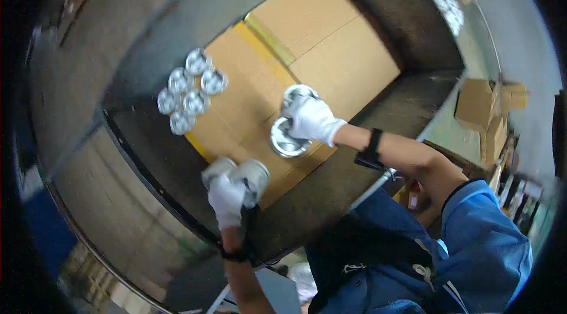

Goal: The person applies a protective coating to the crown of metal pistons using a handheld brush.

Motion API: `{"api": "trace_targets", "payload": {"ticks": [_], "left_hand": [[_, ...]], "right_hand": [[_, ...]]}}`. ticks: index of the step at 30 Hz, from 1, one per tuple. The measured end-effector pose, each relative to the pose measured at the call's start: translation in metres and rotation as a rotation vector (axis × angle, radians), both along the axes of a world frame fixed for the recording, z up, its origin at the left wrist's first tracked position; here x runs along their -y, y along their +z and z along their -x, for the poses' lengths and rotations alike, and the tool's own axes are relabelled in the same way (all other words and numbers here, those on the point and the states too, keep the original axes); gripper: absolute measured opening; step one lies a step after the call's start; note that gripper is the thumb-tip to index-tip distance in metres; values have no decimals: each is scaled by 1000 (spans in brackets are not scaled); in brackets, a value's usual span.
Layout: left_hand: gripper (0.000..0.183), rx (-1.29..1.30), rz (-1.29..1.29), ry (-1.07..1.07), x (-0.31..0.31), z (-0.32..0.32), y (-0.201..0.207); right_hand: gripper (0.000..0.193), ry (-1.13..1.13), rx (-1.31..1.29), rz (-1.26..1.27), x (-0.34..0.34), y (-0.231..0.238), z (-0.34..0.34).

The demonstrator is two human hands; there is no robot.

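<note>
My left hand (226, 200), in a white glove, is closed on two silver metal pistons, one on its left (217, 170) and one on its right (255, 179), near the front left edge of the cardboard. Their sides face up toward me and look slightly blurred. My right hand (316, 118), gloved too, grips another pair over the middle of the cardboard sheet (348, 48): a far piston (299, 92) and a near piston (289, 141). Their hollow ends show. Whether this pair touches the cardboard I cannot tell. Several more pistons (196, 102) stand hollow side up, clustered at the left.
Dark metal walls (384, 13) of a large bin surround the cardboard, which carries yellow tape strips (266, 60). Beyond the right wall lie opened cardboard boxes (478, 104) and a heap of shiny silver pieces (444, 4). A metal rail (112, 275) curves past the lower left.
</note>
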State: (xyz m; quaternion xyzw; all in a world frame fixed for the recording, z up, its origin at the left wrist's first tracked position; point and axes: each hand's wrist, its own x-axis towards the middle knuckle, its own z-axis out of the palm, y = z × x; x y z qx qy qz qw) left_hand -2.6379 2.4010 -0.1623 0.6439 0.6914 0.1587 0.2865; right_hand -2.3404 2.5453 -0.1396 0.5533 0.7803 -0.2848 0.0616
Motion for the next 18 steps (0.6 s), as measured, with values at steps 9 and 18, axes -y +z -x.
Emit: {"api": "trace_targets", "payload": {"ticks": [9,18], "left_hand": [[36,47,146,-312,57,-137,216],[46,-492,-178,-1800,18,-297,210]], "right_hand": [[27,-825,-16,-205,228,249,-212],[36,-1513,88,-127,552,304,-271]]}}
